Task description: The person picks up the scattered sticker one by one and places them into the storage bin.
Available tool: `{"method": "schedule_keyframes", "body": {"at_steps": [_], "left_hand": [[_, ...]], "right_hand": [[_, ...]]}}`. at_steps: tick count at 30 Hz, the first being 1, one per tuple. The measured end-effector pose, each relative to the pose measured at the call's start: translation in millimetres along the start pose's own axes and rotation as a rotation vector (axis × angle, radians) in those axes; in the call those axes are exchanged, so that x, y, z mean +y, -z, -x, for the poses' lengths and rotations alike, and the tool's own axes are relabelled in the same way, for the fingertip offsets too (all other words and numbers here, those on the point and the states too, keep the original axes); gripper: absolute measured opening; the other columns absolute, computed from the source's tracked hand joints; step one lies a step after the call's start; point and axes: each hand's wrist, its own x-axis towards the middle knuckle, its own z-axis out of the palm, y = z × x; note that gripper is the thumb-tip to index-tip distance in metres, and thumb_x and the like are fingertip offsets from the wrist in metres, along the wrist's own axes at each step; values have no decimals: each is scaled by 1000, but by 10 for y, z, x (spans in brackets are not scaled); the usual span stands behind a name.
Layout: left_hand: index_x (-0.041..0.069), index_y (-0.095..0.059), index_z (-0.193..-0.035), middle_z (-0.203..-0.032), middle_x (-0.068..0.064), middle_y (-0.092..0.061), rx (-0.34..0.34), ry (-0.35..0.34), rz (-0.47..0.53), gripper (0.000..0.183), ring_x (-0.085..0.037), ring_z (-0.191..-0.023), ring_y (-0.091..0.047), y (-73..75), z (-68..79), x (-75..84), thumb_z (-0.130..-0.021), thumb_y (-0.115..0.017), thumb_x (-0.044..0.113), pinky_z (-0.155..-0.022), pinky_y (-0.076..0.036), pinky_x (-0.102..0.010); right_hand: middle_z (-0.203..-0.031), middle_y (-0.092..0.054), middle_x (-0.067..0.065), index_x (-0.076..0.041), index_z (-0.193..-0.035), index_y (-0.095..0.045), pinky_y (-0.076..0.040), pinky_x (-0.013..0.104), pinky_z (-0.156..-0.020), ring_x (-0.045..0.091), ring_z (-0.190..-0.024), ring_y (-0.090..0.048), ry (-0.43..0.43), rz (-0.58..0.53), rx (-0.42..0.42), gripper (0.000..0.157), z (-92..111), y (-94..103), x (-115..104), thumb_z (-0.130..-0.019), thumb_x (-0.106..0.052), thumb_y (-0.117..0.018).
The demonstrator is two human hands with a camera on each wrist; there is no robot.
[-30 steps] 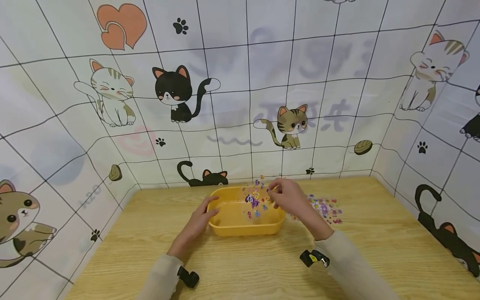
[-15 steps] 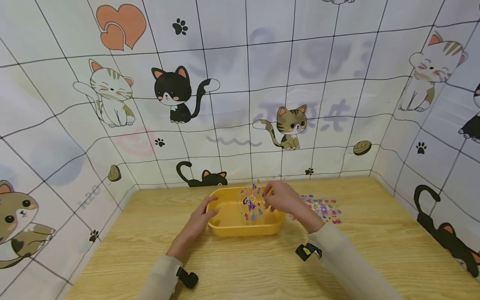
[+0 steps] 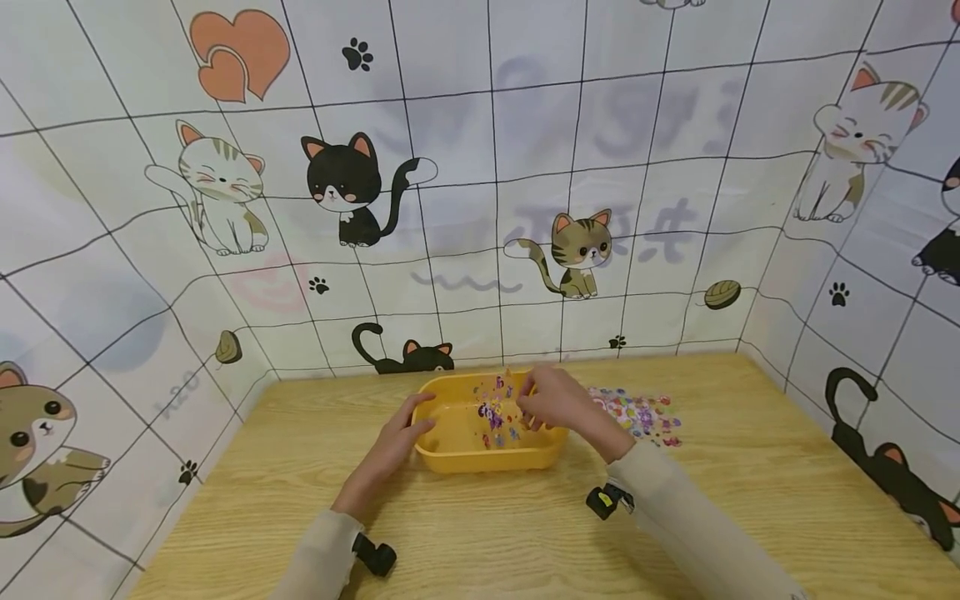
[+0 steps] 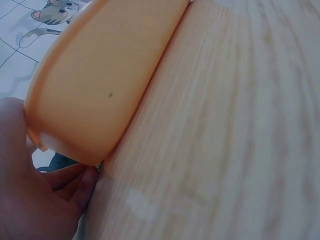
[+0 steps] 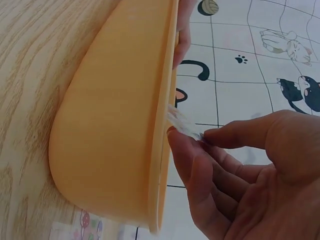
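Note:
A yellow plastic tub (image 3: pixel 487 461) stands on the table. My left hand (image 3: pixel 396 437) grips its left end, thumb over the rim; the left wrist view shows fingers against the outer wall of the tub (image 4: pixel 95 85). Over the tub's right part, my right hand (image 3: pixel 558 398) pinches a clear sheet of small colourful stickers (image 3: pixel 491 414) between thumb and fingertips. In the right wrist view the thin sheet (image 5: pixel 182 125) reaches from the fingertips past the rim, its far end hidden by the tub wall.
More sticker sheets (image 3: pixel 641 415) lie flat on the wooden table (image 3: pixel 480 533), just right of the tub and partly behind the right forearm. A cat-printed curtain (image 3: pixel 465 208) encloses the table at the back and both sides.
My right hand has moved left and slightly down with the sticker sheet, further in over the tub. The left hand and the tub stay where they were.

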Motion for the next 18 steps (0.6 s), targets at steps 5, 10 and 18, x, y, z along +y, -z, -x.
{"method": "schedule_keyframes", "body": {"at_steps": [5,10,18], "left_hand": [[19,-48,-152,-166,-12,-38,4,-7,18,49,-34,-157,-29,4,12,13,-105,-57,26,-127,-24,-58],[18,-47,-153,-167,-13,-36,2,-5,25,50,-35,-158,-27,9,22,22,-105,-57,25,-127,-22,-58],[21,-50,-150,-166,-10,-38,-2,-11,16,46,-32,-158,-28,0,6,10,-105,-56,26,-127,-24,-57]], "right_hand": [[-70,-73,0,-8,-88,-78,-45,23,-45,20,-57,-70,21,113,-9,16,-55,18,18,-95,-13,-64],[-73,-73,2,-9,-82,-77,-38,22,-46,19,-58,-70,29,151,-38,16,-111,51,22,-92,-8,-64],[-78,-73,7,-3,-90,-73,-46,27,-49,20,-61,-69,-22,126,-70,11,-204,76,-21,-89,-3,-62]]}}
